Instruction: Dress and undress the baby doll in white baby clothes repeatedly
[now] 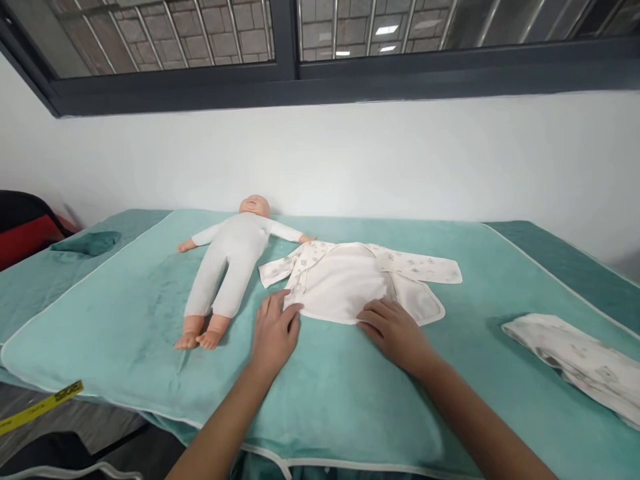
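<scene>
Red-and-black object [31,230], partly cut off by the frame edge: far left of the white shirt [345,283]. Dark teal cloth piece [86,243], crumpled: also far left of the shirt, near that object. Yellow strip [41,407] with black markings: well apart from the shirt, on its lower left. Doll [227,263], one, in a pale one-piece suit, feet bare, arms spread, lying on its back: immediately left of the shirt, head farther back than it; the doll's outstretched hand meets or nearly meets the shirt's upper left edge, contact not certain. Left hand [273,333], palm down: at the shirt's lower left corner, fingertips on its edge; grip with thumb and index finger apart. White shirt, long-sleeved, small printed motifs on the sleeves, plain body laid flat, sleeves spread to either side: on the teal cover [330,387], between doll and folded printed cloth, its near hem at both hands. Right hand [393,333], fingers bent: on the shirt's near hem, right of its middle; cannot tell whether this grip pinches the fabric. Folded printed cloth [583,363], white with faint motifs: well right of the shirt and nearer the camera. Dark window frame [325,75] with metal bars beyond the glass: behind and above the shirt, across a white wall [400,157].
</scene>
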`<move>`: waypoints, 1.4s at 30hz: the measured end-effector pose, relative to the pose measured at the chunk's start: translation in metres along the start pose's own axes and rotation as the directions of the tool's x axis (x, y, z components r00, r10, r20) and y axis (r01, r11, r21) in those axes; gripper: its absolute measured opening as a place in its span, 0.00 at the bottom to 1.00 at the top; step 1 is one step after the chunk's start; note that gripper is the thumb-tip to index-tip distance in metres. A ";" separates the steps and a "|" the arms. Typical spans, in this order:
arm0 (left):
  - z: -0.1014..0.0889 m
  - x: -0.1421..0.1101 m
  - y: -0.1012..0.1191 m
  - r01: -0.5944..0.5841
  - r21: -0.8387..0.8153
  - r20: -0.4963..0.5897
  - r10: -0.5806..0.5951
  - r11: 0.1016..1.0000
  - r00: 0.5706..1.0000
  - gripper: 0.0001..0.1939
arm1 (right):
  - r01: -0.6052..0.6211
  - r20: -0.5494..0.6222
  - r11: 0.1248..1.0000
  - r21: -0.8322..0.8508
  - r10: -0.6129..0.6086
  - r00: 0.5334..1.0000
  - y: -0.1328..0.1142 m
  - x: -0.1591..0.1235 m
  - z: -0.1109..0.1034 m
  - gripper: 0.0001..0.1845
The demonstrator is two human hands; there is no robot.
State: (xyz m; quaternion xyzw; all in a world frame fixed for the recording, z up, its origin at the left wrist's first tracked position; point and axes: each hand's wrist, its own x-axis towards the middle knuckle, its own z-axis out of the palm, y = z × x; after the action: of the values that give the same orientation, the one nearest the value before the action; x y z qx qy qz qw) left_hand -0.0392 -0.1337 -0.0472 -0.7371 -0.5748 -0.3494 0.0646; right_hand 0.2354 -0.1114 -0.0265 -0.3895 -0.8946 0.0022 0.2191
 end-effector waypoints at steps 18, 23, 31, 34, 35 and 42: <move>0.016 0.030 -0.027 0.444 -0.203 -0.141 -0.475 0.873 0.869 0.17 | -0.086 -0.016 0.996 -0.013 0.086 0.996 -0.016 0.014 0.005 0.10; 0.026 0.054 -0.029 0.558 -0.043 0.032 -0.557 0.829 0.830 0.25 | -0.139 0.134 0.988 -0.061 0.147 0.980 -0.015 0.067 0.034 0.23; 0.032 0.059 -0.033 0.467 0.009 0.042 -0.467 0.884 0.883 0.24 | -0.172 0.150 0.979 -0.111 0.188 0.971 -0.007 0.155 0.079 0.25; 0.039 0.073 -0.047 0.476 -0.251 0.008 -0.490 0.843 0.872 0.22 | -0.153 0.117 0.983 -0.099 0.164 0.979 -0.005 0.156 0.085 0.24; 0.041 0.078 -0.052 0.459 -0.373 -0.013 -0.500 0.806 0.866 0.22 | -0.149 0.111 0.984 -0.094 0.159 0.981 -0.004 0.155 0.085 0.23; 0.044 0.094 -0.072 0.232 -0.744 -0.135 -0.481 0.626 0.866 0.19 | -0.176 0.088 0.984 -0.032 0.178 0.980 0.000 0.153 0.082 0.21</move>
State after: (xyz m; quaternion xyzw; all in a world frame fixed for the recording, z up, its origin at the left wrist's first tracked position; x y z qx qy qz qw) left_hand -0.0748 -0.0126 -0.0467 -0.5061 -0.5138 -0.6628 -0.2016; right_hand 0.1113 0.0094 -0.0408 -0.4695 -0.8655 0.0285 0.1723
